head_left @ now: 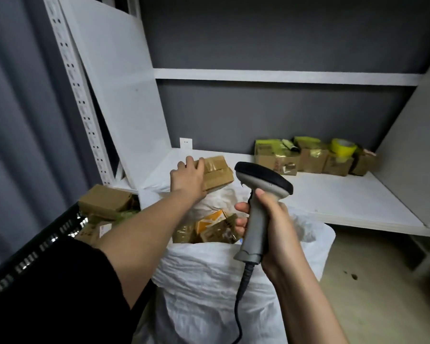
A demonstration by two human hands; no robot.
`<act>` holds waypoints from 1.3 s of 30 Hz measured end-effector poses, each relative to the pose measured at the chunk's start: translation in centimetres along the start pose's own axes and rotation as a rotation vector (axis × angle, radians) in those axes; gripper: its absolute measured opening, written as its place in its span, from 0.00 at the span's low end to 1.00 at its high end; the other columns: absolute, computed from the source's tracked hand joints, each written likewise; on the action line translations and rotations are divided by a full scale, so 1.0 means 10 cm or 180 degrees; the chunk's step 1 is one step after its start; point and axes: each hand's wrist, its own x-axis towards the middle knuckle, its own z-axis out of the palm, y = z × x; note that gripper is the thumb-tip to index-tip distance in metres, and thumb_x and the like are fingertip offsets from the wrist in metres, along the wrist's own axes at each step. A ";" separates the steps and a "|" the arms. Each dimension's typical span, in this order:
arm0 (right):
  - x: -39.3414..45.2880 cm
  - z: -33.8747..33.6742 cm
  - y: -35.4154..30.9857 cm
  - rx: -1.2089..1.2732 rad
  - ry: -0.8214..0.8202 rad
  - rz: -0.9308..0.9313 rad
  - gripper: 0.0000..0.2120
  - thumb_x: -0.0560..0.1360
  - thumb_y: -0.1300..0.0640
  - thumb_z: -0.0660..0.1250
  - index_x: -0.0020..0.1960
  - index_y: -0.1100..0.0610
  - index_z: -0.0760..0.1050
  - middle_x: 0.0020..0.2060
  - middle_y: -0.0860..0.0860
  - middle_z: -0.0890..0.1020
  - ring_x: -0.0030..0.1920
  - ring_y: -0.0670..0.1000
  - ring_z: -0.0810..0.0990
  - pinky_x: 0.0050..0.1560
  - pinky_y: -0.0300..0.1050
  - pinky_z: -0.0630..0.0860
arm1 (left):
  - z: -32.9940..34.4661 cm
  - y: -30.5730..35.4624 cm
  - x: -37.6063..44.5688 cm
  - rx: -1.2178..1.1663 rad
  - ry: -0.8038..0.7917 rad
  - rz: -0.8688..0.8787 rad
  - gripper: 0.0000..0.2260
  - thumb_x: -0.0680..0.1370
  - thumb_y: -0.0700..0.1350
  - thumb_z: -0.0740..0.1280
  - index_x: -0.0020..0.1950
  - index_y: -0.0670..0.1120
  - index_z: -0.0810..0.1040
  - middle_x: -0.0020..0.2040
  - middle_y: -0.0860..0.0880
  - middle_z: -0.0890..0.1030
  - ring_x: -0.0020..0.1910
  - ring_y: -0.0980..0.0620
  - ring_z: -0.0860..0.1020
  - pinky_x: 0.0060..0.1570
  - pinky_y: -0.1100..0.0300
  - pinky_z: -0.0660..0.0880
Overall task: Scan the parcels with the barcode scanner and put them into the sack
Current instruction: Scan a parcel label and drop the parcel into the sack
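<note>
— Above the sack's mouth, that's where the brown parcel (215,175) sits right now, half over the edge of the white shelf (333,194). What's holding it?

— Left hand (188,178), fingers curled over its near end, thumb side underneath as far as I can judge. Right hand (266,219) is wrapped round the grey handle of the barcode scanner (261,194), forefinger near the trigger, black head tipped toward the parcel.

— So scan, then drop?

— I'd say so. Best to turn the label face toward the scanner head and hold it steady; I can't see a barcode from this angle. Then lower it straight into the white woven sack (209,281), which stands open just below and already holds several taped boxes (209,229).

— How does the parcel look?

— Small cardboard box, glossy clear tape banding it, corners a little soft. Probably light, and the tape may be slick.

— More to do?

— A row of taped cartons (308,157) waits at the shelf's back, a yellow tape roll (343,146) on top.
</note>
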 end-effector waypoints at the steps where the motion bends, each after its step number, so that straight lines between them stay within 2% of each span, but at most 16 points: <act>1: 0.02 0.01 0.01 0.0001 0.0017 0.0010 0.14 0.80 0.56 0.62 0.61 0.62 0.67 0.31 0.54 0.82 0.25 0.49 0.76 0.25 0.39 0.75 | 0.07 0.04 0.01 0.0121 -0.0131 0.0119 0.37 0.72 0.58 0.71 0.73 0.47 0.57 0.66 0.42 0.65 0.63 0.42 0.69 0.51 0.51 0.72; 3: 0.06 0.03 0.04 0.0014 0.0060 0.0025 0.17 0.80 0.56 0.62 0.65 0.64 0.66 0.31 0.54 0.82 0.25 0.50 0.76 0.25 0.40 0.74 | 0.19 0.10 0.00 0.0019 -0.0554 0.0311 0.34 0.73 0.60 0.68 0.73 0.48 0.59 0.68 0.42 0.63 0.66 0.41 0.66 0.57 0.49 0.70; 6: 0.09 0.06 0.09 0.0053 0.0108 0.0042 0.20 0.80 0.56 0.63 0.67 0.66 0.66 0.31 0.54 0.81 0.24 0.49 0.75 0.25 0.40 0.74 | 0.21 0.04 0.01 -0.1004 -0.0997 0.0304 0.27 0.77 0.62 0.61 0.71 0.49 0.66 0.69 0.44 0.67 0.66 0.40 0.68 0.62 0.49 0.69; 8: 0.07 0.09 0.14 -0.0016 0.0096 0.0045 0.20 0.80 0.56 0.63 0.67 0.66 0.66 0.32 0.55 0.82 0.24 0.49 0.75 0.25 0.40 0.74 | 0.13 -0.13 0.02 -0.1799 -0.0777 0.0113 0.18 0.80 0.58 0.57 0.65 0.51 0.73 0.63 0.47 0.77 0.61 0.44 0.75 0.58 0.53 0.72; 10: 0.03 0.14 0.18 -0.0094 0.0078 0.0066 0.19 0.80 0.56 0.63 0.66 0.66 0.67 0.31 0.54 0.82 0.24 0.49 0.75 0.26 0.40 0.75 | 0.01 -0.38 -0.01 -0.2375 -0.0525 -0.0155 0.12 0.80 0.53 0.57 0.55 0.51 0.77 0.51 0.50 0.84 0.49 0.49 0.81 0.53 0.54 0.76; 13: -0.05 0.27 0.25 -0.0172 -0.0067 0.0108 0.15 0.80 0.58 0.63 0.62 0.65 0.69 0.32 0.56 0.80 0.24 0.49 0.75 0.24 0.40 0.74 | -0.14 -0.87 -0.14 -0.2890 -0.0300 -0.0494 0.11 0.79 0.48 0.58 0.50 0.48 0.80 0.40 0.53 0.84 0.38 0.52 0.83 0.48 0.56 0.78; 16: -0.11 0.43 0.39 -0.0367 -0.0272 0.0178 0.10 0.80 0.58 0.63 0.58 0.62 0.69 0.31 0.56 0.80 0.24 0.50 0.75 0.24 0.41 0.74 | -0.18 -1.50 -0.36 -0.2679 -0.0069 -0.0754 0.10 0.78 0.48 0.60 0.49 0.48 0.80 0.38 0.53 0.84 0.38 0.53 0.83 0.43 0.58 0.77; 19: -0.15 0.67 0.64 -0.0617 -0.0553 0.0312 0.12 0.80 0.59 0.63 0.61 0.63 0.68 0.30 0.56 0.80 0.25 0.50 0.77 0.24 0.41 0.74 | -0.08 -2.17 -0.72 -0.1812 -0.0108 -0.0962 0.08 0.78 0.49 0.62 0.46 0.50 0.80 0.42 0.52 0.85 0.46 0.48 0.82 0.49 0.54 0.78; 22: -0.18 1.01 1.03 -0.0972 -0.0833 0.0550 0.13 0.80 0.59 0.63 0.61 0.65 0.69 0.30 0.57 0.80 0.23 0.50 0.76 0.23 0.40 0.74 | 0.20 -2.73 -1.15 -0.1211 -0.0645 -0.1110 0.09 0.78 0.48 0.61 0.48 0.47 0.80 0.52 0.45 0.83 0.53 0.43 0.79 0.48 0.56 0.74; 25: -0.15 1.29 1.48 -0.1298 -0.1096 0.0771 0.13 0.80 0.58 0.63 0.60 0.67 0.69 0.29 0.55 0.80 0.22 0.50 0.75 0.23 0.40 0.73 | 0.57 -3.06 -1.48 -0.1030 -0.1247 -0.1058 0.10 0.79 0.48 0.63 0.53 0.46 0.80 0.55 0.45 0.82 0.54 0.45 0.79 0.48 0.58 0.72; 28: -0.05 1.49 1.96 -0.1587 -0.1126 0.0894 0.15 0.81 0.59 0.62 0.62 0.68 0.69 0.28 0.54 0.81 0.21 0.49 0.75 0.22 0.39 0.72 | 1.06 -3.18 -1.65 -0.0956 -0.2041 -0.0736 0.14 0.79 0.49 0.64 0.60 0.42 0.77 0.56 0.47 0.79 0.57 0.46 0.77 0.49 0.60 0.71; 30: 0.03 1.57 2.26 -0.1665 -0.1046 0.0955 0.15 0.81 0.58 0.63 0.62 0.68 0.69 0.29 0.55 0.81 0.21 0.48 0.75 0.21 0.39 0.72 | 1.45 -3.20 -1.69 -0.0884 -0.2484 -0.0671 0.23 0.77 0.53 0.67 0.68 0.41 0.71 0.65 0.43 0.75 0.62 0.44 0.74 0.56 0.59 0.71; 33: 0.18 1.62 2.62 -0.1795 -0.1005 0.1052 0.12 0.80 0.58 0.63 0.56 0.66 0.70 0.30 0.55 0.80 0.22 0.48 0.75 0.23 0.39 0.71 | 1.97 -3.17 -1.72 -0.0689 -0.2751 -0.0512 0.39 0.74 0.58 0.69 0.77 0.41 0.57 0.75 0.37 0.60 0.72 0.41 0.63 0.70 0.53 0.63; 35: 0.29 1.63 2.85 -0.1863 -0.0960 0.1147 0.14 0.80 0.57 0.64 0.58 0.66 0.68 0.32 0.56 0.80 0.23 0.49 0.75 0.23 0.40 0.71 | 2.26 -3.12 -1.76 -0.0604 -0.2698 -0.0333 0.37 0.75 0.56 0.69 0.77 0.42 0.58 0.76 0.38 0.58 0.74 0.40 0.59 0.71 0.49 0.61; 37: 0.40 1.63 3.07 -0.1904 -0.0904 0.1221 0.17 0.79 0.56 0.65 0.62 0.65 0.66 0.34 0.56 0.81 0.22 0.48 0.75 0.23 0.39 0.71 | 2.62 -3.02 -1.79 -0.0768 -0.2758 -0.0421 0.30 0.77 0.48 0.66 0.76 0.42 0.60 0.76 0.40 0.58 0.74 0.40 0.59 0.72 0.47 0.59; 39: 0.48 1.62 3.24 -0.1910 -0.0873 0.1292 0.15 0.79 0.56 0.65 0.60 0.62 0.65 0.34 0.56 0.81 0.23 0.49 0.74 0.23 0.40 0.71 | 2.90 -2.91 -1.79 -0.0753 -0.2915 -0.0396 0.25 0.80 0.46 0.62 0.76 0.43 0.62 0.76 0.42 0.60 0.74 0.40 0.60 0.72 0.46 0.58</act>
